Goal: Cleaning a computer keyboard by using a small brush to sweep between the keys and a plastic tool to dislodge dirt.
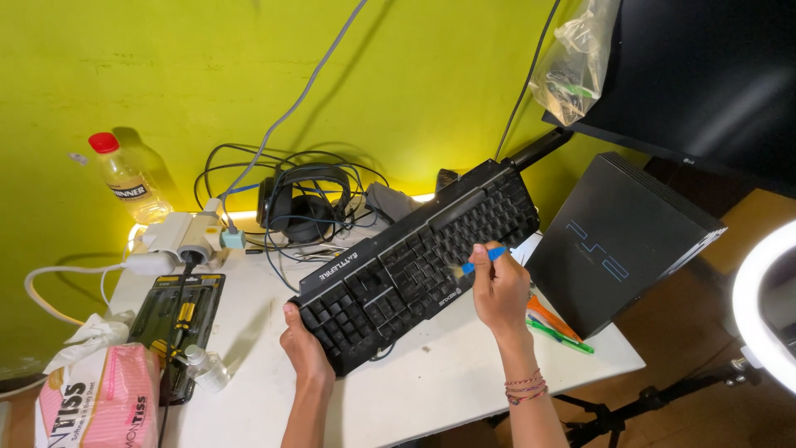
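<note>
Head view shows a black keyboard (419, 261) tilted on the white tabletop (448, 373). Left hand (304, 347) fingers grip its lower corner. Right hand (500, 288) fingers pinch a small blue brush (481, 260) over the keys, near a black console (618, 241).

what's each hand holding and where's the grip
Left hand grips the black keyboard at its near-left corner, tilting it up. Right hand pinches a small blue-handled brush by its handle.

We find bare table (464, 373) in front; behind the keyboard (414, 261), cables (274, 166) & headphones (303, 203) block us; console (622, 241) blocks right.
</note>
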